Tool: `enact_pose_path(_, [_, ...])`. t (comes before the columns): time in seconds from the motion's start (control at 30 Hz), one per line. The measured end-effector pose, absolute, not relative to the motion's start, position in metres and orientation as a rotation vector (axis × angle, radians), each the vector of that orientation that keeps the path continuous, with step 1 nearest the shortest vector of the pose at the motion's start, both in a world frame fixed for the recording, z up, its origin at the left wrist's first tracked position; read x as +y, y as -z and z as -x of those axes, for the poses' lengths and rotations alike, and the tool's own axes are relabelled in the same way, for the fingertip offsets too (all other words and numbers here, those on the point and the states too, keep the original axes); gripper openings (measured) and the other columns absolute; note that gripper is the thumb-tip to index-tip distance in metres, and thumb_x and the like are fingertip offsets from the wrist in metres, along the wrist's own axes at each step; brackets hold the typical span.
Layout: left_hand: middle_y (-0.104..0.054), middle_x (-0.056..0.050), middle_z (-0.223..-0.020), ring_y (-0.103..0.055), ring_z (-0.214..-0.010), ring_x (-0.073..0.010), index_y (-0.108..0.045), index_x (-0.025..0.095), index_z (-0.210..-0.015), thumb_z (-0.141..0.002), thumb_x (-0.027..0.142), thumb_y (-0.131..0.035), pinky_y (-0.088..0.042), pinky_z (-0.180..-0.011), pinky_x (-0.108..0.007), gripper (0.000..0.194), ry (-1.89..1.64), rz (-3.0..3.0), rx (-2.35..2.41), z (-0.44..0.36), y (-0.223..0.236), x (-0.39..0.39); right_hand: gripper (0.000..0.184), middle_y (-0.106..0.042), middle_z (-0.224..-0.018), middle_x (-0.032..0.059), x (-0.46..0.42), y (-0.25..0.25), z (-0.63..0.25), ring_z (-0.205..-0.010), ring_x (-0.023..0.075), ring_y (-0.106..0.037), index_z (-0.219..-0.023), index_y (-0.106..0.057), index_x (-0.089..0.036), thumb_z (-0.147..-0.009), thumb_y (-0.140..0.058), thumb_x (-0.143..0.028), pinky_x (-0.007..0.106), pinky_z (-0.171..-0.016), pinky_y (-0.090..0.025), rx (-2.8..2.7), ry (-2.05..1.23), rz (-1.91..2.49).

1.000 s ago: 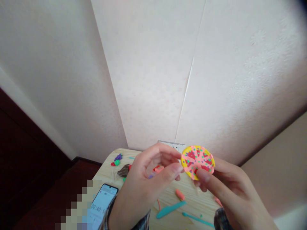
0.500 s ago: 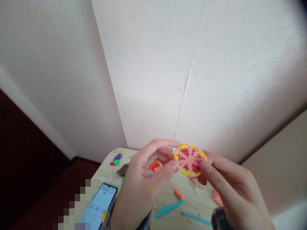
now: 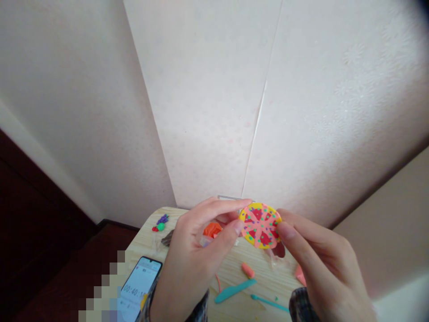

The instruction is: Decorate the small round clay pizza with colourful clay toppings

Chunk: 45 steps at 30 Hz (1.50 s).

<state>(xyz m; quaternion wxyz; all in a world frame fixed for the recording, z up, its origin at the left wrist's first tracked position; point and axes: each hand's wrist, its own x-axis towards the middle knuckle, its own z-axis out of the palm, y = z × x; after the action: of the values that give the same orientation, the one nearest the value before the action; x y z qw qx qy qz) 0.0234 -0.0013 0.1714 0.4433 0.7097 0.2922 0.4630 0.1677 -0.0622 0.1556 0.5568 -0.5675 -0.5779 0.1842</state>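
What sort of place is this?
Probably a craft corner at home: off-white patterned wallpaper, a pale wood-grain table, and a round yellow-edged, pink-and-red clay-like disc held above it.

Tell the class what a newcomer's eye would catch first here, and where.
Probably the bright, speckled disc, held between the left hand and right hand. Next might come the lit phone on the table at lower left, and the turquoise blade lower in view than the disc.
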Motion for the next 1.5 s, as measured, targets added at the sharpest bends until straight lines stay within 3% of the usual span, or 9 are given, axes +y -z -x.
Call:
enact_pose_path(0.3, [-0.068,-0.002,-0.088,-0.063,-0.082,-0.0149,-0.067,0.023,-0.101,-0.082,0.018,-0.056,-0.05,-0.075,-0.024,0.023,-1.156,-1.737,0.686,-0.024,-0.168,-0.002,0.035,-0.048,-0.053,-0.0023,-0.059,-0.157,-0.167,-0.048,0.0102,-0.043,-0.056,-0.047,-0.02,-0.086,-0.047,-0.039,0.022,-0.041,-0.031,-1.346,-0.412,1.323])
enact_pose_path(0.4, [-0.068,-0.002,-0.088,-0.063,-0.078,-0.0144,-0.067,0.021,-0.095,-0.08,0.019,-0.058,-0.051,-0.069,-0.023,0.017,-1.183,-1.694,0.671,-0.026,-0.168,-0.001,0.034,-0.051,-0.057,-0.0015,-0.059,-0.156,-0.167,-0.052,0.0105,-0.047,-0.056,-0.05,-0.02,-0.086,-0.049,-0.036,0.021,-0.044,-0.035,-1.362,-0.392,1.297])
enact_pose_path(0.57, [-0.066,0.0,-0.077,-0.061,-0.07,-0.0122,-0.065,0.018,-0.077,-0.078,0.017,-0.061,-0.049,-0.064,-0.021,0.004,-1.306,-1.747,0.699,-0.026,-0.166,0.001,0.009,-0.06,-0.075,-0.0008,-0.058,-0.154,-0.171,-0.068,0.0129,-0.057,-0.082,-0.063,-0.024,-0.083,-0.055,-0.03,0.022,-0.058,-0.043,-1.382,-0.322,1.25])
enact_pose_path(0.63, [-0.065,0.0,-0.076,-0.061,-0.073,-0.0127,-0.065,0.018,-0.075,-0.077,0.014,-0.061,-0.049,-0.067,-0.022,0.006,-1.348,-1.84,0.725,-0.027,-0.167,0.001,0.009,-0.061,-0.08,-0.0009,-0.058,-0.154,-0.171,-0.071,0.013,-0.057,-0.089,-0.063,-0.027,-0.082,-0.057,-0.028,0.023,-0.061,-0.044,-1.372,-0.261,1.232])
enact_pose_path(0.93, [-0.064,-0.001,-0.077,-0.06,-0.072,-0.0123,-0.069,0.02,-0.078,-0.078,0.012,-0.06,-0.051,-0.064,-0.021,0.012,-1.417,-2.014,0.65,-0.032,-0.17,-0.006,0.005,-0.055,-0.084,0.0001,-0.06,-0.156,-0.166,-0.078,0.0138,-0.053,-0.077,-0.062,-0.026,-0.08,-0.06,-0.022,0.025,-0.069,-0.045,-1.298,-0.165,1.166])
enact_pose_path(1.5, [-0.061,0.0,-0.078,-0.061,-0.074,-0.0125,-0.069,0.023,-0.078,-0.078,0.011,-0.062,-0.055,-0.061,-0.02,0.014,-1.477,-2.006,0.61,-0.032,-0.17,-0.012,0.005,-0.056,-0.082,0.0011,-0.063,-0.159,-0.166,-0.076,0.0145,-0.054,-0.074,-0.062,-0.024,-0.078,-0.062,-0.026,0.024,-0.065,-0.045,-1.292,-0.277,1.111])
